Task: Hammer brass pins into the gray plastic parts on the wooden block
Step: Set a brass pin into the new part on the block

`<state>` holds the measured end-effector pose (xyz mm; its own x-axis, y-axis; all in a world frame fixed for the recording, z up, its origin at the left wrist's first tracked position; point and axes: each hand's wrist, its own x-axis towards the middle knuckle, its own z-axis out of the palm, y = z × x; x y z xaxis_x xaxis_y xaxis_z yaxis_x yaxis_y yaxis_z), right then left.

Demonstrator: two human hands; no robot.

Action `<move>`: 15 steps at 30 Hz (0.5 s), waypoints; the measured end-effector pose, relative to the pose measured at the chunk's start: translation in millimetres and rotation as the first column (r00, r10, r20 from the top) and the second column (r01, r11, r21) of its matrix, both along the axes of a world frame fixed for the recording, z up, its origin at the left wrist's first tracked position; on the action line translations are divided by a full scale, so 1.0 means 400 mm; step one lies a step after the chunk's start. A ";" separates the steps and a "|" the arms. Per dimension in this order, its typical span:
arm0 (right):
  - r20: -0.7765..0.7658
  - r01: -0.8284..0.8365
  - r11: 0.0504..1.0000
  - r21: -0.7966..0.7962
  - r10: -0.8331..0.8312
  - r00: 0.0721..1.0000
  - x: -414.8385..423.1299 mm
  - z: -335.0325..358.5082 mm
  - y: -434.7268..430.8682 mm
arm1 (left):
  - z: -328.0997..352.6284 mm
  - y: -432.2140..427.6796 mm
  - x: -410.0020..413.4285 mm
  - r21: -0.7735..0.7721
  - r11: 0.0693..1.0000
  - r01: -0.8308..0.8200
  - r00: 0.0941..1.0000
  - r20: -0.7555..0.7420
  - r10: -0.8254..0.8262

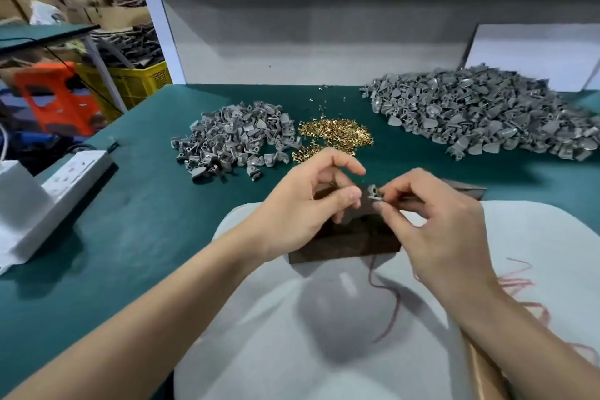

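One small gray heap [233,136], brass pins [336,135] (loose), larger heap [480,110], power strip [78,172]

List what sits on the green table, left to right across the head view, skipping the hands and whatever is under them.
White power strip → smaller pile of gray plastic parts → pile of brass pins → larger pile of gray plastic parts.

White power strip [81,169], yellow crate [136,81]
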<state>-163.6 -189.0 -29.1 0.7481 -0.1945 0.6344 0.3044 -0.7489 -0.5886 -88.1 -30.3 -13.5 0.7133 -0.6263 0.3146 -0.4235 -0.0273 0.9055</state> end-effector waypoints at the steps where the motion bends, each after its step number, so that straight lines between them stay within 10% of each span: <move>1: 0.016 0.031 0.994 -0.108 -0.029 0.999 0.000 -0.006 0.001 | -0.002 0.000 0.003 -0.020 1.000 -0.021 0.999 -0.028 0.020; 6: 0.059 0.050 0.946 -0.319 -0.032 0.998 0.000 -0.020 0.015 | -0.004 0.000 0.000 -0.115 0.993 -0.039 0.989 -0.143 0.022; 15: 0.161 -0.007 0.995 -0.098 0.023 0.987 -0.024 -0.005 0.015 | 0.037 -0.001 -0.024 -0.110 0.994 0.002 0.996 -0.087 -0.012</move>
<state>-173.4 -182.9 -31.3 0.6364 -0.1159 0.7626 0.4012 -0.7946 -0.4556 -97.6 -30.6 1.4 0.7366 -0.5967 0.3182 -0.3425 0.0766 0.9364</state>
